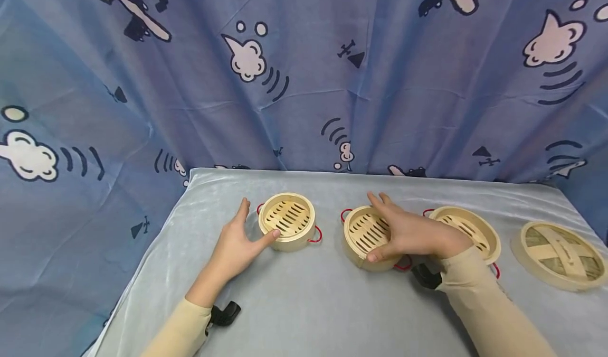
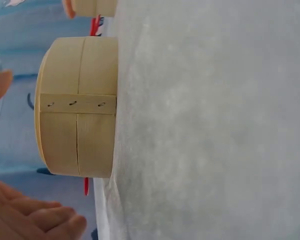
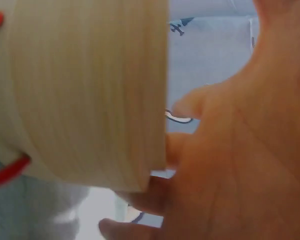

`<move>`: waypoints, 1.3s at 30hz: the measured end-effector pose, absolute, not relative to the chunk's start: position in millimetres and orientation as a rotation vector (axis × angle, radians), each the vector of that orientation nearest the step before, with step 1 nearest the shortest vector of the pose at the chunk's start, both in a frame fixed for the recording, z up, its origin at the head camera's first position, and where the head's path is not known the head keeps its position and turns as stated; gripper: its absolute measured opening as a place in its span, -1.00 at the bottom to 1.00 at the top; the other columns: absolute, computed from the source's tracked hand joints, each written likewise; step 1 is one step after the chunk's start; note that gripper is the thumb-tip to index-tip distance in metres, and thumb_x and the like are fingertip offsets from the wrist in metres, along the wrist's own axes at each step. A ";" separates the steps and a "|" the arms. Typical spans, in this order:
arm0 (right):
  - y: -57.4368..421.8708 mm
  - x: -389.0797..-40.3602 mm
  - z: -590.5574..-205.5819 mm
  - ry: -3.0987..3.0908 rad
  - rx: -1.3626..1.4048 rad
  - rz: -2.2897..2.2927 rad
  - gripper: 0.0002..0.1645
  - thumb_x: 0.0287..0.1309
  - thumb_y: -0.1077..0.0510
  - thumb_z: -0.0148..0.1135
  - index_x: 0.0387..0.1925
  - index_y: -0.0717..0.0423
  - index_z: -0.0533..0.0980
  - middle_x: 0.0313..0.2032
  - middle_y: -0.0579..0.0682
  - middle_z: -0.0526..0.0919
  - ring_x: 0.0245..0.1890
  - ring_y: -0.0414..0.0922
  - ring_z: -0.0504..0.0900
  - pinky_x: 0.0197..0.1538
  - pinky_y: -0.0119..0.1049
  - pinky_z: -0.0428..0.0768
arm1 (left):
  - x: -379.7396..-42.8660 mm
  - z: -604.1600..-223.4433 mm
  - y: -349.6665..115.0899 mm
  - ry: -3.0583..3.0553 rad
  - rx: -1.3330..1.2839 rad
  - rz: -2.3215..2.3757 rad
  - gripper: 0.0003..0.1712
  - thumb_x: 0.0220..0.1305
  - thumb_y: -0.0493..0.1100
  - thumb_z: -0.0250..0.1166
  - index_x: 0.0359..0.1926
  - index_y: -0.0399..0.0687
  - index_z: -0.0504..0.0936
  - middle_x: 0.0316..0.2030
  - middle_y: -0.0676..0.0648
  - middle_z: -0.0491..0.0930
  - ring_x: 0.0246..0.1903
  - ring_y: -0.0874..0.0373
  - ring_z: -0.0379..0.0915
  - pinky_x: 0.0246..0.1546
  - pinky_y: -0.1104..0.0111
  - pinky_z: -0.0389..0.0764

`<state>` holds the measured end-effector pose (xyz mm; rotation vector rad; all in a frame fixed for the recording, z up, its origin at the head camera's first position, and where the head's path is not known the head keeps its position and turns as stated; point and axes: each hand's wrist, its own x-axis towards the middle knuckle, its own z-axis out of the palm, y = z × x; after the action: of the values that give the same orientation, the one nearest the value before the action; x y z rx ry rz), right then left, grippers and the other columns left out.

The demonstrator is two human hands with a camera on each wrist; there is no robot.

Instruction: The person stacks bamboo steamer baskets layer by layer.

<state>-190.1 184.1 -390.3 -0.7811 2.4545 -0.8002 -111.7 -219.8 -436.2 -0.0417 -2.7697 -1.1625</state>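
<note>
A round bamboo steamer basket [image 1: 287, 217] with a slatted base and red handles stands on the table at left. My left hand [image 1: 237, 246] is beside it, fingers and thumb spread, the thumb overlapping its front rim in the head view. In the left wrist view its stapled side seam [image 2: 77, 104] faces the camera. A second steamer basket [image 1: 366, 235] is in the middle. Over its right side reaches my right hand [image 1: 404, 233], thumb along the front rim and fingers extended past the back. The right wrist view shows the basket wall [image 3: 85, 95] close to the palm.
Right of the right hand lies a shallower slatted steamer tier [image 1: 489, 235] with red handles, partly behind the forearm. A woven bamboo lid [image 1: 560, 254] rests at the far right. A pale cloth covers the table [image 1: 323, 304]; a blue patterned curtain [image 1: 304, 124] hangs behind.
</note>
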 end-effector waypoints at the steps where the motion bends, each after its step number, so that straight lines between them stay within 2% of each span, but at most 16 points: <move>1: 185.5 -189.2 -388.8 2.434 -0.785 -0.813 0.82 -0.12 -0.37 0.77 0.77 0.22 -0.25 0.63 0.63 -0.30 0.60 0.58 -0.05 0.52 0.54 0.19 | -111.2 -438.1 -220.4 -2.760 -0.065 -1.175 0.46 0.24 0.44 0.53 0.72 -0.39 0.00 0.61 -0.35 0.24 0.57 -0.28 0.21 0.57 -0.15 0.32; 3: 187.8 -187.5 -385.8 2.402 -0.774 -0.822 0.83 -0.19 -0.31 0.82 0.76 0.25 -0.21 0.63 0.63 -0.31 0.59 0.58 0.00 0.53 0.50 0.21 | -110.5 -440.6 -221.2 -2.736 -0.117 -1.202 0.44 0.21 0.37 0.59 0.70 -0.43 0.05 0.60 -0.35 0.25 0.58 -0.25 0.21 0.58 -0.12 0.31; 6: 189.9 -186.5 -381.6 2.386 -0.758 -0.814 0.83 -0.26 -0.22 0.88 0.76 0.25 -0.16 0.64 0.62 -0.28 0.58 0.56 0.04 0.54 0.47 0.22 | -110.4 -444.3 -221.1 -2.719 -0.203 -1.244 0.38 0.17 0.28 0.66 0.69 -0.37 0.13 0.59 -0.29 0.30 0.53 -0.22 0.31 0.56 -0.10 0.36; 10: 190.5 -186.2 -379.3 2.400 -0.749 -0.779 0.84 -0.29 -0.20 0.90 0.75 0.27 -0.14 0.64 0.51 -0.03 0.57 0.42 0.18 0.55 0.37 0.26 | -110.3 -451.4 -219.8 -2.729 -0.274 -1.296 0.40 0.09 0.22 0.74 0.72 -0.24 0.17 0.61 -0.19 0.32 0.49 -0.20 0.39 0.54 -0.09 0.40; 13: 190.0 -185.9 -377.7 2.437 -0.778 -0.729 0.83 -0.30 -0.24 0.89 0.73 0.33 -0.10 0.58 0.43 0.19 0.51 0.29 0.32 0.52 0.29 0.35 | -110.4 -458.5 -219.3 -2.699 -0.291 -1.343 0.42 0.05 0.15 0.78 0.72 -0.22 0.15 0.61 -0.19 0.32 0.52 -0.17 0.35 0.55 -0.06 0.37; 18: 186.0 -186.0 -372.7 2.526 -0.831 -0.638 0.77 -0.31 -0.29 0.87 0.68 0.43 0.02 0.50 0.40 0.37 0.44 0.24 0.44 0.47 0.24 0.46 | -111.4 -467.8 -219.2 -2.587 -0.293 -1.421 0.32 0.09 0.01 0.78 0.71 -0.19 0.19 0.55 -0.20 0.41 0.52 -0.10 0.36 0.56 -0.02 0.37; 22: 182.5 -185.6 -369.8 2.561 -0.827 -0.599 0.72 -0.31 -0.29 0.87 0.66 0.41 0.08 0.41 0.36 0.46 0.34 0.17 0.51 0.41 0.17 0.53 | -111.5 -470.4 -219.6 -2.539 -0.271 -1.436 0.25 0.12 -0.02 0.77 0.69 -0.15 0.25 0.52 -0.18 0.45 0.50 -0.07 0.40 0.56 0.04 0.37; 26: 182.7 -183.2 -370.0 2.571 -0.809 -0.604 0.66 -0.33 -0.27 0.87 0.65 0.33 0.14 0.26 0.27 0.52 0.12 0.06 0.57 0.24 0.06 0.62 | -112.5 -472.5 -220.0 -2.527 -0.284 -1.420 0.23 0.12 -0.01 0.77 0.68 -0.14 0.28 0.53 -0.13 0.45 0.49 -0.06 0.41 0.55 0.08 0.38; 28: 183.5 -181.9 -371.1 2.576 -0.809 -0.620 0.62 -0.34 -0.26 0.87 0.63 0.30 0.18 0.22 0.24 0.52 0.08 0.03 0.57 0.20 0.03 0.63 | -112.5 -473.5 -220.4 -2.530 -0.297 -1.410 0.22 0.12 0.00 0.77 0.68 -0.14 0.29 0.54 -0.12 0.44 0.49 -0.06 0.41 0.55 0.08 0.39; 36: 184.4 -185.0 -380.0 2.594 -0.839 -0.691 0.52 -0.30 -0.24 0.84 0.60 0.24 0.24 0.33 0.21 0.51 0.27 0.06 0.53 0.33 0.08 0.57 | -107.3 -475.4 -223.3 -2.551 -0.260 -1.384 0.22 0.11 0.01 0.77 0.68 -0.10 0.30 0.53 -0.12 0.47 0.48 -0.05 0.43 0.55 0.06 0.39; 39: 187.6 -184.8 -381.6 2.618 -0.826 -0.688 0.52 -0.30 -0.25 0.82 0.62 0.21 0.23 0.34 0.21 0.50 0.28 0.07 0.53 0.34 0.10 0.56 | -107.3 -478.3 -221.1 -2.554 -0.281 -1.379 0.21 0.13 0.02 0.76 0.68 -0.10 0.30 0.51 -0.16 0.48 0.46 -0.08 0.45 0.54 0.01 0.40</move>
<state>-184.8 187.6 -381.6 -0.8259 2.6176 -0.6882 -107.3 -221.1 -478.3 -0.2809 -2.5535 -1.3788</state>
